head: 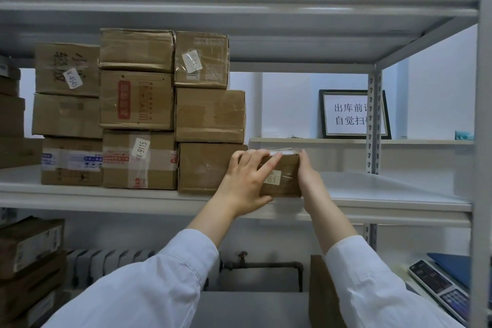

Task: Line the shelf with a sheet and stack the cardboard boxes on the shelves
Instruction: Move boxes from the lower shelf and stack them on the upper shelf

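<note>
A small brown cardboard box with a white label stands on the middle shelf, right up against the stacked cardboard boxes. My left hand presses its front face with straight spread fingers, thumb at the lower edge. My right hand holds the box's right end, its fingers hidden behind it. A pale whitish sheet covers the shelf board to the right of the box.
The top shelf carries more boxes. A framed sign stands on a ledge behind. The grey upright post bounds the right side. Below are stacked boxes at left, a radiator and a scale.
</note>
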Action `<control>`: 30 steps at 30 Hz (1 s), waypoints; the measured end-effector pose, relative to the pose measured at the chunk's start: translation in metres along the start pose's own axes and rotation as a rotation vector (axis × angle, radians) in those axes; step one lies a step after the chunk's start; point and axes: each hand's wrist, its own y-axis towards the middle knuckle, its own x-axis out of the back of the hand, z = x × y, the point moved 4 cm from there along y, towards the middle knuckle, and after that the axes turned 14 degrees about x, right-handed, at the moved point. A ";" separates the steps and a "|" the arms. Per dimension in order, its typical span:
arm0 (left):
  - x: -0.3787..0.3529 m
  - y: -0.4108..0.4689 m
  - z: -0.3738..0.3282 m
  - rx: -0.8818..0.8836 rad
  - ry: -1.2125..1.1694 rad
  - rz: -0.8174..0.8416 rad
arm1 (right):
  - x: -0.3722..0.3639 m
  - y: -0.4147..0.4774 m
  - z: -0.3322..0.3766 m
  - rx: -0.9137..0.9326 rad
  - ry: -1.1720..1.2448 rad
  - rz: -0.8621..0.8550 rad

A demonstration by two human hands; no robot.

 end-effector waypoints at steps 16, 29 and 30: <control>-0.013 -0.013 -0.011 0.186 0.034 0.208 | 0.018 -0.024 -0.031 0.237 0.345 -0.146; -0.023 -0.074 -0.048 0.545 -0.598 -0.171 | 0.052 -0.077 -0.068 0.063 0.182 -0.086; -0.026 -0.078 -0.051 0.604 -0.634 -0.155 | 0.053 -0.078 -0.071 0.052 0.183 -0.082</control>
